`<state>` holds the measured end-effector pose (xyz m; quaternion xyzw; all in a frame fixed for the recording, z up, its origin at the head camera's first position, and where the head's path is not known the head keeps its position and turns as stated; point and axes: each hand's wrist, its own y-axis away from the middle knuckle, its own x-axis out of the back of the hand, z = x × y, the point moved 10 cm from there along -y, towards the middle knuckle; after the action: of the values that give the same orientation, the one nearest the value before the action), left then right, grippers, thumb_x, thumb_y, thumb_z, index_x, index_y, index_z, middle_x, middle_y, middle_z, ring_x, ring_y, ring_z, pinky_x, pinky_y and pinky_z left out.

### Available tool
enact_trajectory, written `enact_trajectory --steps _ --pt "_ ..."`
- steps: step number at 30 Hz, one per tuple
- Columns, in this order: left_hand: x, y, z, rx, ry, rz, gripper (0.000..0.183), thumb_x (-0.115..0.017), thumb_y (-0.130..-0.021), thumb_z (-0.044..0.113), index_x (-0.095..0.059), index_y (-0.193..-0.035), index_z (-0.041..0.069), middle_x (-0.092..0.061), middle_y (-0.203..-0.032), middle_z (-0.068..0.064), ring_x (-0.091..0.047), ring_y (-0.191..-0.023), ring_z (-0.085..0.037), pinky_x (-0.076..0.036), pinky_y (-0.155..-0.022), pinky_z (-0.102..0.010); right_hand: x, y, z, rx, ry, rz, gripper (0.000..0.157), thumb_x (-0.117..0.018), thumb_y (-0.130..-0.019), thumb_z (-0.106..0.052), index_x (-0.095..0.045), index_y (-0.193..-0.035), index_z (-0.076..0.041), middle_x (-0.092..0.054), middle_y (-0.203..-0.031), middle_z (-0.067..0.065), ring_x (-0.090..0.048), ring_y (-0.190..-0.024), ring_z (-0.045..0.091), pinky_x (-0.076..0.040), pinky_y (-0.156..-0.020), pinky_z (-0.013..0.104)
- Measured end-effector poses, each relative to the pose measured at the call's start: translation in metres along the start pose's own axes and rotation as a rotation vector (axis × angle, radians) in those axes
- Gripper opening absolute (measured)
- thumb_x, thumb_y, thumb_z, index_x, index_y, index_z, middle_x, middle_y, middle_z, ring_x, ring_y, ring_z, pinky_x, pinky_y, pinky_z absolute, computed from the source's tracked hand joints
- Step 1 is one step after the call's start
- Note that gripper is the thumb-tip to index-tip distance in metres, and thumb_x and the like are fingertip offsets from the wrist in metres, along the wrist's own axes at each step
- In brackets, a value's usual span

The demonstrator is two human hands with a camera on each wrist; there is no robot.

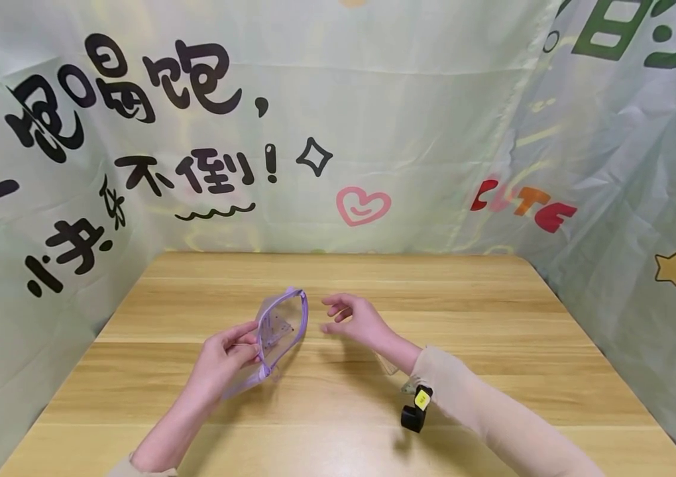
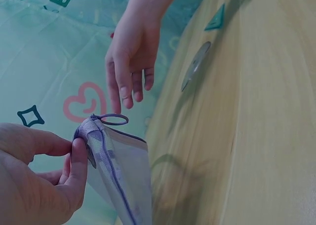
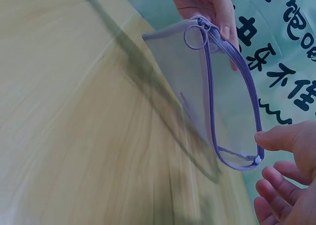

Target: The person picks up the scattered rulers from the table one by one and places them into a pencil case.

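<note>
My left hand (image 1: 221,358) pinches the edge of a see-through zip pouch (image 1: 281,324) with purple trim, thumb on one side and fingers on the other. The pouch is held above the table with its mouth gaping to the right; small dark marks show on its wall. In the right wrist view, a ring-shaped zipper pull (image 3: 196,37) hangs at the end near the left hand. My right hand (image 1: 358,319) hovers just right of the pouch, fingers loosely bent and holding nothing. A narrow gap separates it from the pouch in the head view.
Under the hands is a wood-grain table (image 1: 326,271). A green triangular piece (image 2: 216,18) and a clear rounded flat piece (image 2: 196,66) lie on it, partly behind my right arm in the head view. A black wrist camera (image 1: 414,417) hangs at my right sleeve. Printed cloth (image 1: 421,132) encloses the table.
</note>
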<state>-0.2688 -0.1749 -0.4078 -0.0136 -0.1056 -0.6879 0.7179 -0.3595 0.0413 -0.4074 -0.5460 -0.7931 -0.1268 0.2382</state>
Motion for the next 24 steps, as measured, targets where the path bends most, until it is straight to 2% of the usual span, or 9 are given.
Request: enact_trajectory --steps 4,11,17,19,24 --pt "0.000 0.002 0.000 0.003 0.005 0.000 0.049 -0.055 -0.091 -0.005 -0.048 -0.140 -0.007 -0.059 -0.102 -0.007 -0.063 -0.084 -0.006 -0.063 -0.082 -0.020 0.004 0.006 0.005 -0.004 0.015 0.003 0.049 -0.080 -0.080 -0.011 -0.064 -0.126 -0.006 -0.067 -0.110 0.020 -0.063 -0.094 0.022 -0.056 -0.077 0.021" --pt "0.001 0.003 -0.001 0.010 0.000 -0.007 0.048 -0.055 -0.093 -0.003 -0.048 -0.140 -0.007 -0.058 -0.101 -0.005 -0.062 -0.085 -0.004 -0.062 -0.082 -0.020 0.011 0.013 0.008 0.030 0.045 0.008 0.048 -0.079 -0.081 -0.011 -0.063 -0.126 -0.005 -0.067 -0.111 0.021 -0.064 -0.100 0.035 -0.056 -0.080 0.024" --pt "0.000 0.002 -0.002 0.011 0.002 -0.008 0.048 -0.055 -0.093 -0.003 -0.048 -0.140 -0.006 -0.058 -0.102 -0.005 -0.062 -0.085 -0.004 -0.062 -0.083 -0.021 0.015 0.019 0.007 0.051 0.067 0.013 0.050 -0.079 -0.081 -0.012 -0.062 -0.128 -0.005 -0.066 -0.112 0.020 -0.064 -0.100 0.035 -0.056 -0.080 0.025" --pt "0.000 0.002 -0.002 0.011 0.004 -0.009 0.048 -0.055 -0.093 -0.003 -0.048 -0.140 -0.006 -0.058 -0.102 -0.005 -0.062 -0.085 -0.004 -0.062 -0.083 -0.021 0.016 0.021 0.007 0.056 0.073 0.013 0.051 -0.079 -0.081 -0.012 -0.062 -0.128 -0.005 -0.066 -0.112 0.020 -0.064 -0.101 0.034 -0.057 -0.082 0.028" --pt "0.000 0.002 -0.003 0.012 0.005 -0.009 0.049 -0.055 -0.093 -0.003 -0.048 -0.141 -0.006 -0.058 -0.102 -0.005 -0.062 -0.086 -0.004 -0.062 -0.083 -0.021 0.018 0.026 0.009 0.070 0.087 0.016 0.051 -0.078 -0.082 -0.013 -0.061 -0.129 -0.004 -0.066 -0.113 0.020 -0.064 -0.103 0.037 -0.059 -0.088 0.046"
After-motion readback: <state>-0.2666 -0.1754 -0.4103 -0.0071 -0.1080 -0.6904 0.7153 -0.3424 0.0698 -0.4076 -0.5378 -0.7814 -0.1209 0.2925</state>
